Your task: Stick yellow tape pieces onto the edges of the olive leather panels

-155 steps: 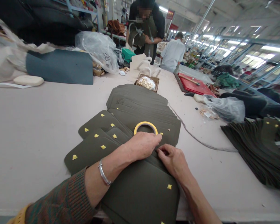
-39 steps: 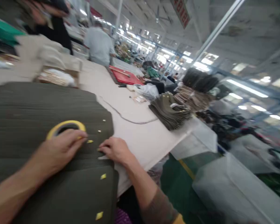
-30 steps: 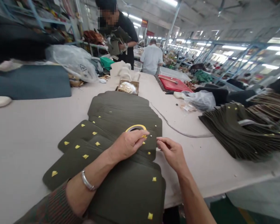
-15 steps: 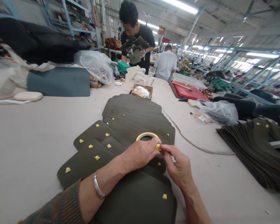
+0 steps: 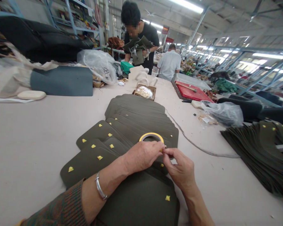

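Observation:
A roll of yellow tape [image 5: 153,135] is in my left hand [image 5: 142,155], its ring showing above the closed fingers. My right hand [image 5: 180,166] pinches at the tape's end, right against the left fingertips; the bit between them is mostly hidden. Beneath both hands lie dark olive fabric panels [image 5: 136,194], fanned out and overlapping. Small yellow tape pieces [image 5: 99,157] are stuck on several of them. A tiny shiny stud [image 5: 171,136] shows on a panel to the right of the roll.
Behind the panels stands a small box of gold hardware [image 5: 143,92]. A grey cord [image 5: 193,146] curves toward a stack of dark panels [image 5: 254,157] at right. Blue-grey sheet material [image 5: 61,81] lies at left. Across the table, a person [image 5: 141,37] holds olive pieces.
The yellow bit between my fingertips has become mostly hidden as my hands turned slightly. The whole view has shifted a little; the panels lie as before.

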`<state>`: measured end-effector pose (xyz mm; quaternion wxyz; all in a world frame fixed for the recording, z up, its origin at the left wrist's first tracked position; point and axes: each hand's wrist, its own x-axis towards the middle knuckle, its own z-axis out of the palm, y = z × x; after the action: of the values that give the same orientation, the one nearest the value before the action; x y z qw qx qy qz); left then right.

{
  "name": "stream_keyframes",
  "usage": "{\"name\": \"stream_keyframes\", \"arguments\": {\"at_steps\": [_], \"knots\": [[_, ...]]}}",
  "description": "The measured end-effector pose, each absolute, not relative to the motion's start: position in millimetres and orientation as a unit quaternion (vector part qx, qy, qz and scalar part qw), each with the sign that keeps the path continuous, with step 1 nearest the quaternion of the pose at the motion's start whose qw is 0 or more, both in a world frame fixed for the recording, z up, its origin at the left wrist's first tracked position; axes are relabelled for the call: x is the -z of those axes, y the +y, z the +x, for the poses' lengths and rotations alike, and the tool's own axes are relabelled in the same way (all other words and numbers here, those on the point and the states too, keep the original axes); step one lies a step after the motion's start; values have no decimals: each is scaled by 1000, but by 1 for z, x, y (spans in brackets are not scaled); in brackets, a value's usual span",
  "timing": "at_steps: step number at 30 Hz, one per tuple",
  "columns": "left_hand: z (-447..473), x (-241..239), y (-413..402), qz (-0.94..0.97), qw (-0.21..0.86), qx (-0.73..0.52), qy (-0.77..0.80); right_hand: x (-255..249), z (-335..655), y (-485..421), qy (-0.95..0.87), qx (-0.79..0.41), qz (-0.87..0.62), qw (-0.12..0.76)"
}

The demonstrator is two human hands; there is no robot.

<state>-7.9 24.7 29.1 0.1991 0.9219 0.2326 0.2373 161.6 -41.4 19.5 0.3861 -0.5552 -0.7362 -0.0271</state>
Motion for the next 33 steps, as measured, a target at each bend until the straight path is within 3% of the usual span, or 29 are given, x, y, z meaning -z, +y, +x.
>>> {"name": "stream_keyframes", "arguments": {"at_steps": [6,13,19,22,26,33], "knots": [[-9,-28,26,929,112,-233,263,-19,156,-41,-703,44,-568,427],[-7,-26,21,924,17,-280,261,-27,145,-39,-533,-224,-654,487],[-4,-27,13,916,17,-315,247,-15,162,-27,-429,-246,-702,513],[-4,-22,20,914,2,-286,289,-2,182,-22,-364,-338,-685,532],[-4,-15,31,916,-10,-207,344,3,195,-19,-375,-387,-676,503],[-3,-14,33,927,5,-153,343,0,186,-14,-485,-286,-728,392]]}}
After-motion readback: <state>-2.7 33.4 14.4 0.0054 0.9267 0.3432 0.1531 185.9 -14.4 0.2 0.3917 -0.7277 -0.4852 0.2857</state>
